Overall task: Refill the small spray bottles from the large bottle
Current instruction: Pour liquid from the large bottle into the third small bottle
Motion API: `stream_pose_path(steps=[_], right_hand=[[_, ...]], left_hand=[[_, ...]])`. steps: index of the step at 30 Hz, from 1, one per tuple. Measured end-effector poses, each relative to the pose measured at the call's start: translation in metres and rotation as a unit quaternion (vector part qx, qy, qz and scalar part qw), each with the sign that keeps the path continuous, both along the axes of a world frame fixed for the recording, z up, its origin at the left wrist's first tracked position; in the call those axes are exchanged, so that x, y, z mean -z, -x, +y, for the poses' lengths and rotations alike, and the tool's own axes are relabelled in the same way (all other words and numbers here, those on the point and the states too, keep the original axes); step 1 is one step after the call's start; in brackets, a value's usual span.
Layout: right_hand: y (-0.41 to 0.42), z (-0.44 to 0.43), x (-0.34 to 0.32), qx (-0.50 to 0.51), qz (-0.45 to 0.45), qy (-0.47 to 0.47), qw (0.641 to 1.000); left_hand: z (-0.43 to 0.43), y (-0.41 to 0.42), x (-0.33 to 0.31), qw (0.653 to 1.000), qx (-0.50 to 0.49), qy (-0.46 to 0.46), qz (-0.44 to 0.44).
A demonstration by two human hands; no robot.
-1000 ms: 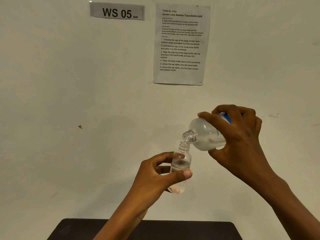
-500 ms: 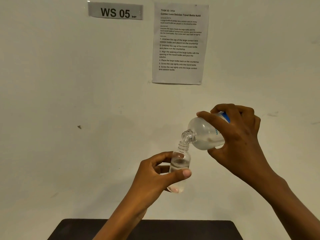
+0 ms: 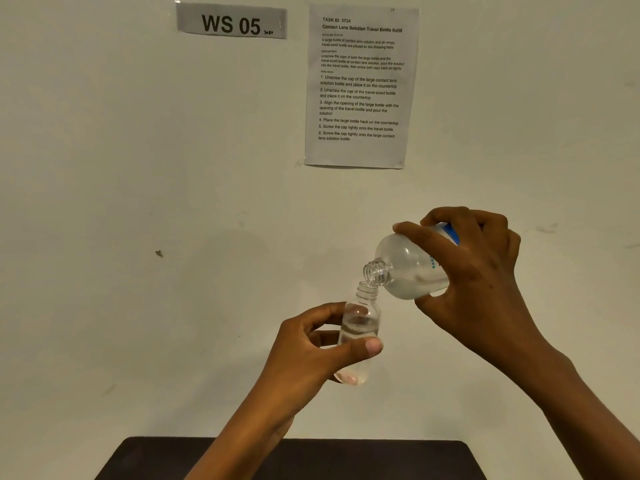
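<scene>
A: Where's the small clear bottle (image 3: 360,329)?

B: Up in the air, upright, cap off. L hand (image 3: 308,351) is wrapped round it, thumb across the front, fingers behind. It's partly filled w/ clear liquid; the level shows just above the thumb.

A: And the large bottle (image 3: 405,268)?

B: Just above and R of the small bottle, tipped down toward it, also uncapped. Its threaded mouth is right at the small bottle's mouth, touching or a hair apart, can't tell. R hand (image 3: 478,271) grips its body, fingers curled round it. A bit of blue label shows between the fingers, and liquid is pooled along the low side.

A: Anything else?

B: Dark tabletop (image 3: 381,459) well below the small bottle, w/ both forearms coming up over it. On the wall above the small bottle there's a printed instruction sheet (image 3: 360,88). Up and L of the bottle is a "WS 05" sign (image 3: 231,22).
</scene>
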State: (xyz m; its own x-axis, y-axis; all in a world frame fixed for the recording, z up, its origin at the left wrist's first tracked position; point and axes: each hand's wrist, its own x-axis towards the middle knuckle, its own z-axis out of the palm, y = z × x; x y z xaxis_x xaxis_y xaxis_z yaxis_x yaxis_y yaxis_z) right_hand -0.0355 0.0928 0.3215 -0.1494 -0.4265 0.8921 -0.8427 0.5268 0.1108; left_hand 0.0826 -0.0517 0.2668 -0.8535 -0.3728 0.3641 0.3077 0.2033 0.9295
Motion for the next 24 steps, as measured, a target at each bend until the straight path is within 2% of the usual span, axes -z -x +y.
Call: stream_pose_path(steps=[24], right_hand=[[0.0048, -0.0030, 0.0042, -0.001, -0.006, 0.001, 1.000]], left_hand=[[-0.0043, 0.0051, 0.0047, 1.000, -0.002, 0.011, 0.000]])
